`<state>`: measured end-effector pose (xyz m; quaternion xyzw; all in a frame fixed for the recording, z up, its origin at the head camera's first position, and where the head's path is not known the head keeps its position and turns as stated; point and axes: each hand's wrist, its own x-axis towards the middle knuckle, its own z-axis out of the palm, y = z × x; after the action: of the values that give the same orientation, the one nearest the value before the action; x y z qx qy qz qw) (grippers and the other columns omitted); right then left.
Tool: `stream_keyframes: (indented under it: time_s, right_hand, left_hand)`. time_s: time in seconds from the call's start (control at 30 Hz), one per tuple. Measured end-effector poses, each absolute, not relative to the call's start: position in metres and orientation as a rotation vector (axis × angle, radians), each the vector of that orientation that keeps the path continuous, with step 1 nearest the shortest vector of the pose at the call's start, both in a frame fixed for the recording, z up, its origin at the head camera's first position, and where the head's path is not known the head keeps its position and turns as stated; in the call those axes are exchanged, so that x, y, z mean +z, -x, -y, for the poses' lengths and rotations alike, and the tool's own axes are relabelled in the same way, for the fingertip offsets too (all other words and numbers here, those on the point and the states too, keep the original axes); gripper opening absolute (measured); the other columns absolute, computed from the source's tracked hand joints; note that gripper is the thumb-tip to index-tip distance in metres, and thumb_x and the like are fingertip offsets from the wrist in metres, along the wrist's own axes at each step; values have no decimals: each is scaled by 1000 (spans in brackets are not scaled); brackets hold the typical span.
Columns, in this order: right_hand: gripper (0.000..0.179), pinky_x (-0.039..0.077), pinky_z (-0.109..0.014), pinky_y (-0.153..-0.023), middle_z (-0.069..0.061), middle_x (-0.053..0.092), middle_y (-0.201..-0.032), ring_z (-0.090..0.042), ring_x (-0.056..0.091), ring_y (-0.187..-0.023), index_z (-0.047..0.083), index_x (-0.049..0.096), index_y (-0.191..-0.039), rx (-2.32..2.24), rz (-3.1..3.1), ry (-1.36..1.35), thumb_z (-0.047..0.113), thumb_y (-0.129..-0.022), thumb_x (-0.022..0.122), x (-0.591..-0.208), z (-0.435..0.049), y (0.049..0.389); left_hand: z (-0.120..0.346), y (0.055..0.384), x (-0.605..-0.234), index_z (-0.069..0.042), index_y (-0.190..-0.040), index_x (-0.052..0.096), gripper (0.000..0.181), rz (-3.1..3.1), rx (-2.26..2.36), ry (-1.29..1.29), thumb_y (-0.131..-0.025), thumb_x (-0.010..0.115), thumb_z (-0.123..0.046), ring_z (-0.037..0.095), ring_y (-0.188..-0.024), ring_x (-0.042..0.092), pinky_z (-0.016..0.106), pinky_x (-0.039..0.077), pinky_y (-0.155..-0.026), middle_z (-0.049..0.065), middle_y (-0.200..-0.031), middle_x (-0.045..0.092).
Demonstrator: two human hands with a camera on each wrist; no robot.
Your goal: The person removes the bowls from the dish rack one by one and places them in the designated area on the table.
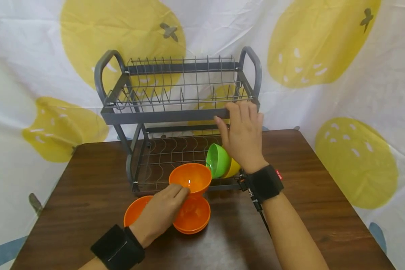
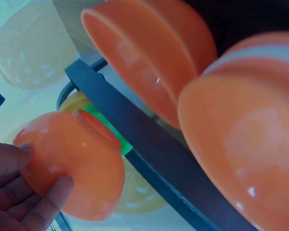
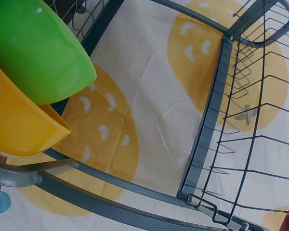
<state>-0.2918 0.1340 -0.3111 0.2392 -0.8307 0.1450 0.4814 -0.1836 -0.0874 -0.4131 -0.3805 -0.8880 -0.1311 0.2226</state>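
My left hand (image 1: 162, 213) pinches the rim of an orange bowl (image 1: 193, 175) just in front of the lower shelf; in the left wrist view fingers and thumb meet that bowl (image 2: 86, 168). Below it on the table are stacked orange bowls (image 1: 194, 219), and another orange bowl (image 1: 135, 210) is partly hidden behind my left hand. My right hand (image 1: 244, 137) grips the front rail of the two-tier dish rack (image 1: 168, 117) near its right end. A green bowl (image 1: 217, 161) and a yellow bowl (image 1: 234, 168) lean tilted on the lower shelf's right side.
The rack's upper wire shelf (image 1: 195, 83) stands above the lower wire shelf (image 1: 172, 153). Beneath is a dark wooden table (image 1: 310, 210). A white cloth with yellow fruit prints (image 1: 222, 30) hangs behind. A black cable (image 1: 264, 219) runs along my right forearm.
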Motion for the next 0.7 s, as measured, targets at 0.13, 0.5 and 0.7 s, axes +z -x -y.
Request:
stream_keyframes:
  time_s: [0.13,0.5,0.7]
  right_hand:
    - [37,29,-44,-68,-13,47,-97,-32,38,-96,3,48,-109,353,2026,-586,37,-94,47,-311,-134,291]
    - [37,28,-45,-68,-13,47,-98,-32,38,-97,3,48,-110,365,2025,-582,37,-95,47,-311,-135,293]
    - [37,28,-45,-68,-14,47,-98,-33,38,-98,3,48,-110,365,2024,-590,37,-95,45,-311,-134,294]
  left_hand:
    - [87,175,-418,-5,-98,58,26,2473,-367,1025,-75,68,4,14,-79,51,25,51,-69,3,-86,58]
    - [85,160,-428,-4,-96,59,24,2414,-321,1035,-76,65,6,14,-74,50,25,50,-62,4,-85,58]
    - [83,151,-434,-5,-94,58,23,2380,-305,1049,-75,61,8,13,-72,50,23,48,-58,2,-84,57]
